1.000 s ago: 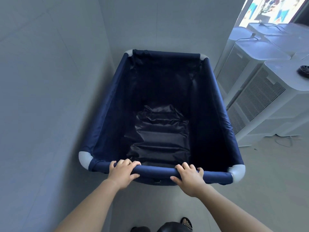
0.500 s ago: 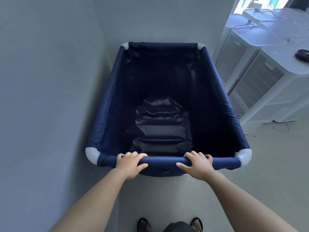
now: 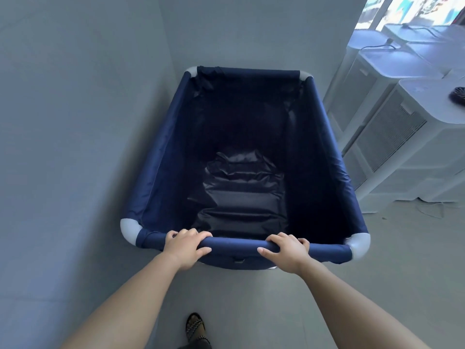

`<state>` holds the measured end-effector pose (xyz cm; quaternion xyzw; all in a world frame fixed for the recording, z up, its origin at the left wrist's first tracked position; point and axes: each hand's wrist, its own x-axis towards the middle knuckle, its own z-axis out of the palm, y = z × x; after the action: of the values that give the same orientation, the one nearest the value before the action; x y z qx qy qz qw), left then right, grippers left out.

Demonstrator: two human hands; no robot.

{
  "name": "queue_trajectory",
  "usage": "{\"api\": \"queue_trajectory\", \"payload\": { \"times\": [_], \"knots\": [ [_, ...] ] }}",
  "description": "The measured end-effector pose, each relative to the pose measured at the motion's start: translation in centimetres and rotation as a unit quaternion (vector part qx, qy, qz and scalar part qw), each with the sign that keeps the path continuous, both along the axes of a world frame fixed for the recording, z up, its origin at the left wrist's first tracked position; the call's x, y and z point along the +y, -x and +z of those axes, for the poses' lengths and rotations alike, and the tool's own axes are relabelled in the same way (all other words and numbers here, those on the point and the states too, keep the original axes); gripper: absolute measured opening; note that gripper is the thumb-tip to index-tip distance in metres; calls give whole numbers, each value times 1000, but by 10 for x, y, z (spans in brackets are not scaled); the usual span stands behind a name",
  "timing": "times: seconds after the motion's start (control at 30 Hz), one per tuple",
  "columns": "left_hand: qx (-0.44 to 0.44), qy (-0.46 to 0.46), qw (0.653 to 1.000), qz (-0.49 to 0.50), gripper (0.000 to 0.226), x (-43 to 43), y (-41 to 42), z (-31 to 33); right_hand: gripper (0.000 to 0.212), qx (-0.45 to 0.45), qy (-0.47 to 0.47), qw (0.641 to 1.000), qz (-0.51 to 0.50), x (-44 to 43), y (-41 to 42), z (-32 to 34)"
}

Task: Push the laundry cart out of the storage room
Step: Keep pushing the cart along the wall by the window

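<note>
Fingers [image 3: 187, 233] of left hand [image 3: 185, 249] and right hand [image 3: 286, 250] around laundry cart [image 3: 173, 159] rail [image 3: 236, 244]

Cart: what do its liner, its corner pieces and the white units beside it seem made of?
Liner of the cart: navy woven synthetic, likely nylon or polyester; it creases and shines at the bottom. Corner pieces: smooth, pale grey moulded plastic by the look, matte rounded elbows. Units: white plastic or painted metal housings with slotted grilles; cannot tell which.

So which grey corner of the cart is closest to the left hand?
The near-left grey corner, just left of the left hand; the other three lie farther away.
</note>
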<state>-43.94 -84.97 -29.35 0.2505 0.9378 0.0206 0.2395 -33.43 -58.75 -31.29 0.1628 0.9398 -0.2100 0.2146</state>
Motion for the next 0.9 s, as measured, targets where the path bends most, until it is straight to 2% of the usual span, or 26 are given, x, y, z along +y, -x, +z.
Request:
{"api": "queue_trajectory", "payload": {
  "times": [0.3, 0.6, 0.9],
  "knots": [
    [-13, -9, 999, 37, 35, 38, -107, -5, 44, 6, -11, 999, 52, 50, -87, -1],
    [-122, -18, 992, 13, 34, 62, -176, 2, 41, 2, -16, 996, 84, 83, -163, 5],
    [-102, -26, 994, 24, 36, 75, -205, 4, 41, 11, -26, 995, 97, 98, -184, 5]
  ]
}}
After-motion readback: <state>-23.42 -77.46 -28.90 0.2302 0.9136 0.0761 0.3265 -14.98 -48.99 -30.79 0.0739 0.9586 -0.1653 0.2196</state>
